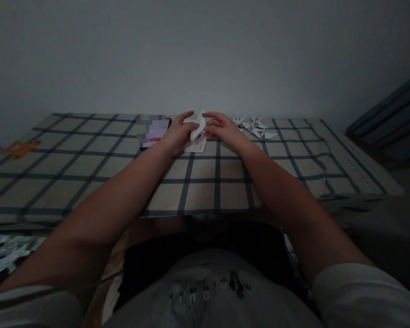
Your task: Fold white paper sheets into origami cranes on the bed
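Note:
A white folded paper figure is held between both my hands at the far side of the checked table. My left hand pinches its left side, with the thumb and fingers closed on the paper. My right hand grips its right side, fingers curled over it. Under the hands a flat white paper sheet lies on the cloth.
A phone with a lit screen lies just left of my left hand. Several finished white paper cranes sit to the right of my hands near the wall. An orange item lies at the table's left edge. More folded papers are at the lower left.

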The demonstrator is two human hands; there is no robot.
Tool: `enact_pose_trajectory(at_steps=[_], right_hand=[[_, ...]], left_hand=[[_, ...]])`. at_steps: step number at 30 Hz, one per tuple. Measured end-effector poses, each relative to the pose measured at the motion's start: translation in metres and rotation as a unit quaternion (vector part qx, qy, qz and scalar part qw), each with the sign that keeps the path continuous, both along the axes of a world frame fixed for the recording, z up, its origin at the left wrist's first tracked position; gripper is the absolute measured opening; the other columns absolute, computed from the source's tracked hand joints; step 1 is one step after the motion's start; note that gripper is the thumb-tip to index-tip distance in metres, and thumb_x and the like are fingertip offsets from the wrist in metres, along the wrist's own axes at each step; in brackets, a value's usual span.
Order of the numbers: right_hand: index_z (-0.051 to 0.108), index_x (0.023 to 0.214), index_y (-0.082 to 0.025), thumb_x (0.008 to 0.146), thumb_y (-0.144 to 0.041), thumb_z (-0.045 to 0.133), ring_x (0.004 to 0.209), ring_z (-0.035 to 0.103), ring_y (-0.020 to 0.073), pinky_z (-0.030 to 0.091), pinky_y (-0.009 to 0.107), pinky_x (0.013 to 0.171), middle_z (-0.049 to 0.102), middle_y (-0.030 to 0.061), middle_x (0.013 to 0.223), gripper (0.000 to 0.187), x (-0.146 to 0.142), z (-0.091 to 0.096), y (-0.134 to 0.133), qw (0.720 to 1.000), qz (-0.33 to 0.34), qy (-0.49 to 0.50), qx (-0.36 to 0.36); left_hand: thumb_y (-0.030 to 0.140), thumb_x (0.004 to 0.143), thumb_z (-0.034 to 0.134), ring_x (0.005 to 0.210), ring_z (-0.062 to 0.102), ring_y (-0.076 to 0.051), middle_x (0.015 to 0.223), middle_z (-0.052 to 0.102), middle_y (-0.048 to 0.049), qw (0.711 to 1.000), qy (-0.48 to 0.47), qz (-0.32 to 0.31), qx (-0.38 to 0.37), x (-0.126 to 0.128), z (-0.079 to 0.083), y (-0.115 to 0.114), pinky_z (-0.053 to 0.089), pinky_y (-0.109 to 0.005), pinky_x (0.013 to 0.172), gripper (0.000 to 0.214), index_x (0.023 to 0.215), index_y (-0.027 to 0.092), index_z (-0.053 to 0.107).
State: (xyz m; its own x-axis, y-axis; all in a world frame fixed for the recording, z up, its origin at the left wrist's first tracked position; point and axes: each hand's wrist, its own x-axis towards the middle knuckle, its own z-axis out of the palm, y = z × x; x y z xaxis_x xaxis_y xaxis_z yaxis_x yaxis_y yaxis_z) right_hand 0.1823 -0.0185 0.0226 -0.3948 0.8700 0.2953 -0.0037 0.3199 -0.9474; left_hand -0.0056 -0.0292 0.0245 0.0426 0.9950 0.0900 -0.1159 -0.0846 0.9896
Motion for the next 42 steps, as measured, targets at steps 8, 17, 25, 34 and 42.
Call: enact_pose_trajectory(at_steps=[8, 17, 25, 34, 42], right_hand=[[0.080, 0.110, -0.016, 0.083, -0.024, 0.074, 0.099, 0.070, 0.0194, 0.057, 0.038, 0.097, 0.079, 0.0091, 0.109, 0.029, 0.004, -0.006, 0.010, 0.993, -0.029, -0.079, 0.079], [0.079, 0.117, -0.018, 0.083, -0.023, 0.073, 0.089, 0.068, 0.0176, 0.057, 0.033, 0.086, 0.077, 0.0061, 0.098, 0.035, 0.007, -0.011, 0.014, 0.987, -0.018, -0.107, 0.122], [0.079, 0.115, -0.016, 0.088, -0.030, 0.073, 0.078, 0.066, 0.0145, 0.055, 0.028, 0.075, 0.076, 0.0056, 0.093, 0.031, 0.007, -0.009, 0.009, 0.985, -0.013, -0.128, 0.111], [0.080, 0.101, -0.014, 0.093, -0.036, 0.071, 0.073, 0.064, 0.0132, 0.052, 0.027, 0.072, 0.074, 0.0049, 0.082, 0.025, 0.007, -0.004, 0.003, 0.986, -0.005, -0.129, 0.106], [0.076, 0.091, -0.018, 0.093, -0.040, 0.069, 0.080, 0.065, 0.0168, 0.051, 0.030, 0.078, 0.073, 0.0043, 0.084, 0.023, 0.008, -0.005, 0.009, 0.979, -0.016, -0.131, 0.155]], left_hand=[[0.010, 0.081, 0.071, 0.099, 0.073, -0.021, 0.116, 0.072, -0.0110, 0.999, -0.010, 0.016, -0.032, 0.001, 0.004, -0.005, 0.065, -0.035, 0.086, 0.072, 0.149, 0.023, 0.049], [0.005, 0.079, 0.074, 0.111, 0.071, -0.024, 0.121, 0.069, -0.0107, 0.998, 0.004, 0.046, -0.046, 0.002, 0.008, -0.006, 0.066, -0.034, 0.085, 0.072, 0.145, 0.027, 0.054], [0.005, 0.076, 0.075, 0.103, 0.074, -0.025, 0.116, 0.071, -0.0130, 0.998, 0.024, 0.028, -0.047, 0.001, 0.008, -0.006, 0.065, -0.035, 0.082, 0.076, 0.147, 0.023, 0.054], [0.009, 0.078, 0.076, 0.092, 0.074, -0.021, 0.100, 0.071, -0.0093, 0.998, 0.035, 0.010, -0.056, 0.003, 0.009, -0.010, 0.064, -0.035, 0.083, 0.071, 0.146, 0.019, 0.056], [0.008, 0.078, 0.076, 0.090, 0.073, -0.019, 0.088, 0.070, -0.0034, 0.999, 0.015, -0.012, -0.036, 0.001, 0.005, -0.008, 0.062, -0.041, 0.096, 0.075, 0.149, 0.018, 0.053]])
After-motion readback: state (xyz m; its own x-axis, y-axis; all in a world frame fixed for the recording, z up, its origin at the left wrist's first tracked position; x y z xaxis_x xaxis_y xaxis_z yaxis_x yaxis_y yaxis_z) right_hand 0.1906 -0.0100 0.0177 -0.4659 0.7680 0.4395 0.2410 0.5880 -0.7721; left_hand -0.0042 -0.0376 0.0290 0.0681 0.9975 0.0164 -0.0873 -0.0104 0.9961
